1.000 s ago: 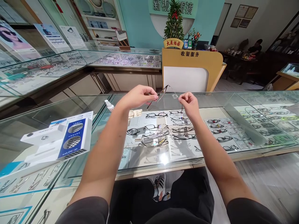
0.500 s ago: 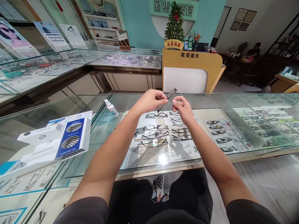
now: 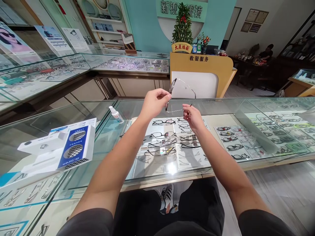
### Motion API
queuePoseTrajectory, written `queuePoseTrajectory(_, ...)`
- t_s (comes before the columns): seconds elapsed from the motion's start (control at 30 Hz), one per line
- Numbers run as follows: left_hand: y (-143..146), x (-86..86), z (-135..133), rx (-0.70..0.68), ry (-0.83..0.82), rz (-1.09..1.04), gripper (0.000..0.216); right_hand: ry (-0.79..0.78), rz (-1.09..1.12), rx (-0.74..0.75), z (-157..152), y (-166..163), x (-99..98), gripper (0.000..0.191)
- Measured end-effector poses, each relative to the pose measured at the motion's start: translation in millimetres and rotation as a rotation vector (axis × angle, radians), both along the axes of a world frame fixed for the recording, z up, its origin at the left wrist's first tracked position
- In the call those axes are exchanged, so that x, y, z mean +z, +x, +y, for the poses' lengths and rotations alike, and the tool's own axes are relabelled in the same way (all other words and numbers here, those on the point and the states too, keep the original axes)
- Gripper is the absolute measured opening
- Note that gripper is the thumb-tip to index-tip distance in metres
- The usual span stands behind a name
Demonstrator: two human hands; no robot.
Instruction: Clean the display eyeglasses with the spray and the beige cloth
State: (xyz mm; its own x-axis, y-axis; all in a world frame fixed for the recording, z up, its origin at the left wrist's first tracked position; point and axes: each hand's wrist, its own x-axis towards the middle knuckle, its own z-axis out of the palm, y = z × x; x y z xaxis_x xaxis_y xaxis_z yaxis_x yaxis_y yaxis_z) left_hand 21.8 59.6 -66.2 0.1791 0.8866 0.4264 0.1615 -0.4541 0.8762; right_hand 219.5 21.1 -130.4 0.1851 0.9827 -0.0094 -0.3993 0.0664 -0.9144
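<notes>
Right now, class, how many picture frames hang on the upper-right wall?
4: top-left frame, top-right frame, bottom-left frame, bottom-right frame. None looks hidden.

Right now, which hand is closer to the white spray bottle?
Left. The left hand, pinching the glasses, is to the right of the spray bottle; the right hand is farther along that same side, beyond the left hand.

Glasses (image 3: 173, 86): thin arms look metal, shiny. Worktop (image 3: 157, 172): smooth clear glass, glossy, carries a bright glare. Bottle (image 3: 116, 114): smooth plastic. Box (image 3: 76, 146): printed card, smooth. Trousers (image 3: 201, 200): matt cloth. Floor (image 3: 270, 186): wood-grain look, low sheen.
</notes>
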Motion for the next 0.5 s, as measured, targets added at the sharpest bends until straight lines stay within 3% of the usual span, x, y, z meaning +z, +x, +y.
queuePoseTrajectory(0.2,3,-4.7,6,0.052,-0.045,-0.281,0.027,-0.037,0.079,0.009,1,3,-0.3,0.051)
queuePoseTrajectory(0.33,2,-9.7,13,0.055,-0.033,-0.282,0.024,-0.051,0.030,0.031,-2,3,0.9,0.051)
queuePoseTrajectory(0.43,-1,-11.2,16,0.099,0.070,-0.137,0.017,-0.030,-0.095,-0.146,-2,5,0.6,0.050)
queuePoseTrajectory(0.5,-1,-10.5,16,0.110,0.140,-0.039,0.015,0.096,-0.227,-0.302,-2,8,0.6,0.041)
